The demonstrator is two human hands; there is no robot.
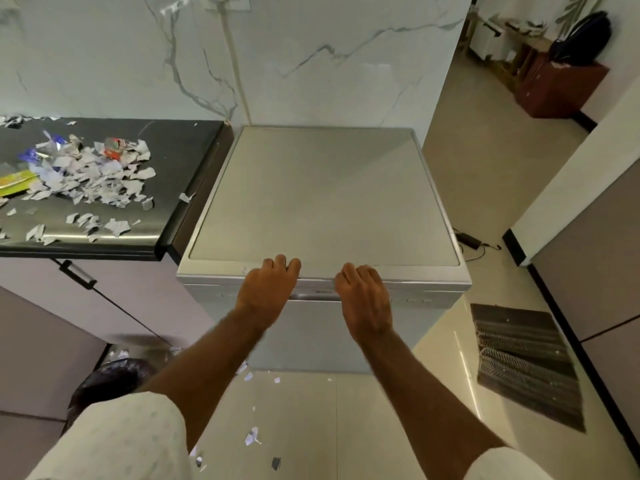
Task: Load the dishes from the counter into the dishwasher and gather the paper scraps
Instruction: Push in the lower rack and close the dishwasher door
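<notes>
Left hand [266, 294] and right hand [364, 301] curl their grip over the dishwasher [322, 195] front lip, centre frame, spaced apart, probably to move its door evenly; paper scraps [90, 174] litter the worktop [180, 140], left.

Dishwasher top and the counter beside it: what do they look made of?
Dishwasher top: seemingly brushed metal or metal-look panel, matte silver-grey with soft sheen. Counter: dark polished stone or laminate, unclear which; glossy, mirroring a bright light streak near its front edge.
</notes>
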